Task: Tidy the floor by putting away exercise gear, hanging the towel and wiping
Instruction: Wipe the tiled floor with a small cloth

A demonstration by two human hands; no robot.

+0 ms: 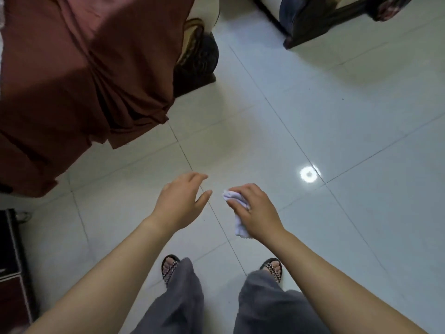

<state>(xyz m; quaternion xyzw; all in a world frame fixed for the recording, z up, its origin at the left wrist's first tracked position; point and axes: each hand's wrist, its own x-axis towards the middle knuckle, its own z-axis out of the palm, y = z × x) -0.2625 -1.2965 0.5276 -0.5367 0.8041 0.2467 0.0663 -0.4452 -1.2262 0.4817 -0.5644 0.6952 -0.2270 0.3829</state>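
Fingers (238,189) of the right hand (256,209) are curled and clamped on a small white cloth (240,226). It is soft and crumpled: one bunched end pokes out past the fingertips, and a looser fold hangs below the palm. The cloth is held in the air above the floor (337,116), just right of the left hand (179,203). That hand's fingers are loosely extended and slightly apart, thumb out, holding nothing.

The floor is large, glossy pale tiles with thin dark grout lines, and a round light glare (309,174) shines on it. At upper left a matte maroon fabric (84,68) drapes in deep folds, with a dark furniture base (199,59) behind it. Below are loose grey trousers (183,297) and strappy dark sandals (169,267).
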